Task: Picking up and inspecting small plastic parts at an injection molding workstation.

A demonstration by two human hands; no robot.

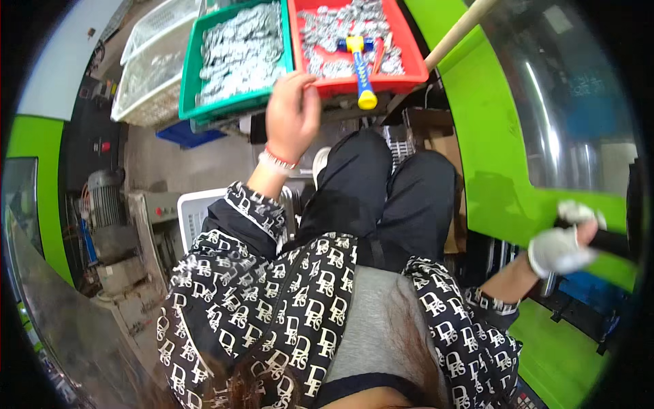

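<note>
"How far along does the work look?"

"Partway, I'd judge. The green bin [231, 103] holds a thick heap of silver metal parts [242, 51]. The red bin [409, 76] beside it holds more, spread thinly enough that a patch of its bottom shows. I see no part in either hand, and I can't tell how many are left to handle."

"Is anything else in the red bin?"

"A hammer [364, 75] lies across its near rim, head among the parts, yellow handle end sticking out past the edge."

"And the hands?"

"The bare left hand [291, 112] reaches forward, elbow bent, to where the two bins meet. Its grip is loose, thumb and fingers a little apart, with nothing visible between them. Whether the fingertips touch a rim, I can't tell."

"The other one?"

"The right hand [564, 251], in a white glove, stretches well out to the side. Its grip is clamped around a black handle [613, 244], which is at the far right, by the green machine [490, 150]. The two hands are well apart."
</note>
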